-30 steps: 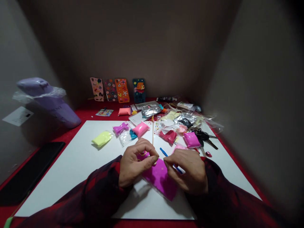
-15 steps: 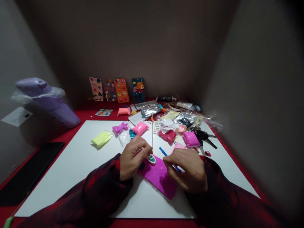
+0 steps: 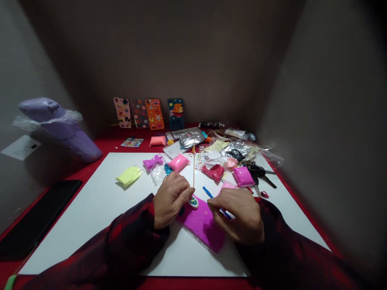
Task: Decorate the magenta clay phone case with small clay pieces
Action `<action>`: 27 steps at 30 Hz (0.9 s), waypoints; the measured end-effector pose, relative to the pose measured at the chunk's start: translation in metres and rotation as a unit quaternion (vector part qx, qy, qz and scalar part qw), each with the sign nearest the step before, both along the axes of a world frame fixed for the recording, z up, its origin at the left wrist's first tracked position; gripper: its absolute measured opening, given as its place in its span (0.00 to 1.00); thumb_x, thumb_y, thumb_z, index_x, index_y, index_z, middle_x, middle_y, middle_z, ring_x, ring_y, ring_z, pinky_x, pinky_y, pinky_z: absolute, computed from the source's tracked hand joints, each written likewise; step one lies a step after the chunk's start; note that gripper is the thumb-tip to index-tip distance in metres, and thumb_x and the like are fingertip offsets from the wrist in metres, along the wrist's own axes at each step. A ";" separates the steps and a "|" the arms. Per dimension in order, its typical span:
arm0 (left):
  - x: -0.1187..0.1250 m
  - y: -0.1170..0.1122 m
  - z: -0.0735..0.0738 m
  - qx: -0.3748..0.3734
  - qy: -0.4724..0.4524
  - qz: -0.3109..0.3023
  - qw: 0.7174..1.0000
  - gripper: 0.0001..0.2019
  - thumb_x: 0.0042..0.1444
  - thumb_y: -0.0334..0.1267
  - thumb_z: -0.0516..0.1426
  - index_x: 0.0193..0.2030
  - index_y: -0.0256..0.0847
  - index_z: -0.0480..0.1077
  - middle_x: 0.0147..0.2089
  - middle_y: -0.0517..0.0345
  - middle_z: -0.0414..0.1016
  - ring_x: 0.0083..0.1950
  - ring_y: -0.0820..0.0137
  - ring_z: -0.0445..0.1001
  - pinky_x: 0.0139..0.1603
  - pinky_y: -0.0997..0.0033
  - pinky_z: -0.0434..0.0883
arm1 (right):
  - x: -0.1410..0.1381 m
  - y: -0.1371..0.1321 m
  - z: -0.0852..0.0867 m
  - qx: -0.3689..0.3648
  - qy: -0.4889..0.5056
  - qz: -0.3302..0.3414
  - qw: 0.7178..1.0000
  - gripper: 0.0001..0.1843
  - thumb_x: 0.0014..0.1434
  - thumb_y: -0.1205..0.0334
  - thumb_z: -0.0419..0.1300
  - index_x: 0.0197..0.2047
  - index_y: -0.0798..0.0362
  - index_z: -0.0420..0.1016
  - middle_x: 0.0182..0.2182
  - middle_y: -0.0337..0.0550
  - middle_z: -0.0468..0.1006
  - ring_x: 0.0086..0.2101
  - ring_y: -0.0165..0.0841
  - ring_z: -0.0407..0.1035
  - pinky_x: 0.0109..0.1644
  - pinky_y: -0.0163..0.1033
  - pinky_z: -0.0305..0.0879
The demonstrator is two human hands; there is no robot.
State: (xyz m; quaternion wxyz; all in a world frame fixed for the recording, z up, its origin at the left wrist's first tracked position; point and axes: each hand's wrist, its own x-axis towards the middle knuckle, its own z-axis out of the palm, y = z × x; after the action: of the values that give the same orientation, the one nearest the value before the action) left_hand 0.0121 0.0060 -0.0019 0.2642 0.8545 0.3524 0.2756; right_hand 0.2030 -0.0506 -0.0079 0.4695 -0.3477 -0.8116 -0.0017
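Note:
A phone case [image 3: 201, 225] covered in magenta clay lies slanted on the white board, with a white oval piece [image 3: 193, 202] filled with blue-green and yellow bits near its upper end. My left hand [image 3: 171, 199] is curled over that end, its thumb by the oval; its fingertips are partly hidden. Just beyond the thumb is the near end of a thin wooden stick [image 3: 194, 169]; whether my fingers touch it I cannot tell. Over the right side of the case, my right hand [image 3: 237, 215] is closed around a slim blue modelling tool [image 3: 208, 192], one tip pointing away from me.
Clay packets surround the work: yellow [image 3: 129, 176], pink [image 3: 179, 162], red [image 3: 214, 172] and magenta [image 3: 243, 176]. Keys [image 3: 266, 179] lie at right. Decorated phone cases [image 3: 154, 114] lean on the back wall. A purple wrapped object [image 3: 72, 135] and black slab [image 3: 39, 215] are left.
My left hand has shifted slightly to the right, its thumb now nearer the oval piece. My right hand and the blue tool look almost unmoved.

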 end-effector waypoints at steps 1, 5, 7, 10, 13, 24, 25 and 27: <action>0.000 0.000 -0.001 0.001 0.000 0.007 1.000 0.16 0.62 0.39 0.46 0.25 0.39 0.64 0.29 0.56 0.67 0.37 0.65 0.60 0.41 0.64 0.58 | 0.000 0.000 0.000 0.001 -0.001 0.000 1.000 0.08 0.54 0.75 0.53 0.30 0.56 0.72 0.19 0.39 0.71 0.21 0.28 0.62 0.25 0.36 0.54; 0.000 -0.004 -0.001 -0.024 0.000 0.031 0.999 0.10 0.61 0.36 0.47 0.29 0.40 0.61 0.32 0.57 0.65 0.38 0.66 0.60 0.40 0.65 0.59 | 0.000 0.000 0.000 -0.004 -0.006 -0.002 1.000 0.08 0.55 0.74 0.53 0.30 0.56 0.72 0.19 0.38 0.71 0.21 0.28 0.62 0.25 0.37 0.54; 0.000 -0.005 0.000 -0.022 0.007 0.030 0.999 0.08 0.59 0.35 0.48 0.30 0.40 0.62 0.33 0.56 0.64 0.38 0.66 0.60 0.41 0.65 0.59 | 0.000 -0.001 0.001 -0.006 -0.008 -0.003 1.000 0.09 0.55 0.74 0.53 0.30 0.56 0.72 0.19 0.38 0.70 0.21 0.27 0.62 0.26 0.37 0.53; 0.000 -0.004 -0.001 -0.003 0.019 0.009 1.000 0.07 0.59 0.33 0.49 0.30 0.39 0.63 0.33 0.56 0.66 0.39 0.65 0.61 0.41 0.64 0.58 | 0.000 -0.001 0.001 -0.007 -0.011 0.000 1.000 0.08 0.55 0.74 0.53 0.30 0.56 0.72 0.19 0.38 0.70 0.21 0.27 0.62 0.25 0.36 0.53; -0.001 -0.002 -0.002 0.013 0.023 -0.012 1.000 0.10 0.60 0.34 0.49 0.29 0.39 0.65 0.32 0.56 0.68 0.39 0.65 0.61 0.42 0.63 0.58 | 0.001 -0.001 0.000 -0.008 -0.006 0.005 1.000 0.08 0.54 0.74 0.54 0.31 0.56 0.72 0.19 0.39 0.70 0.21 0.27 0.61 0.25 0.37 0.53; -0.002 0.001 -0.001 0.019 0.029 -0.029 0.999 0.08 0.57 0.30 0.53 0.32 0.38 0.74 0.34 0.52 0.71 0.41 0.63 0.62 0.43 0.60 0.59 | 0.001 0.000 -0.002 0.009 0.002 0.007 1.000 0.07 0.54 0.75 0.55 0.32 0.56 0.72 0.19 0.38 0.71 0.22 0.27 0.62 0.26 0.37 0.54; -0.002 0.002 -0.002 0.018 0.029 -0.029 0.999 0.08 0.57 0.30 0.53 0.32 0.38 0.74 0.34 0.52 0.71 0.41 0.63 0.62 0.42 0.61 0.59 | 0.001 0.000 -0.002 0.007 0.001 0.006 1.000 0.07 0.54 0.75 0.55 0.32 0.56 0.72 0.19 0.38 0.71 0.22 0.27 0.62 0.26 0.36 0.54; -0.002 0.002 -0.002 0.017 0.030 -0.031 0.999 0.10 0.56 0.28 0.53 0.33 0.39 0.75 0.34 0.52 0.71 0.41 0.63 0.62 0.42 0.61 0.59 | 0.001 0.000 -0.003 0.007 0.001 0.003 1.000 0.07 0.54 0.75 0.55 0.32 0.56 0.72 0.19 0.38 0.70 0.22 0.27 0.62 0.26 0.37 0.54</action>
State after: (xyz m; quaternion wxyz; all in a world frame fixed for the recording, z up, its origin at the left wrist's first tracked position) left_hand 0.0100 0.0078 -0.0038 0.2476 0.8771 0.3287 0.2478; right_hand 0.2043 -0.0508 -0.0108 0.4729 -0.3416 -0.8121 -0.0056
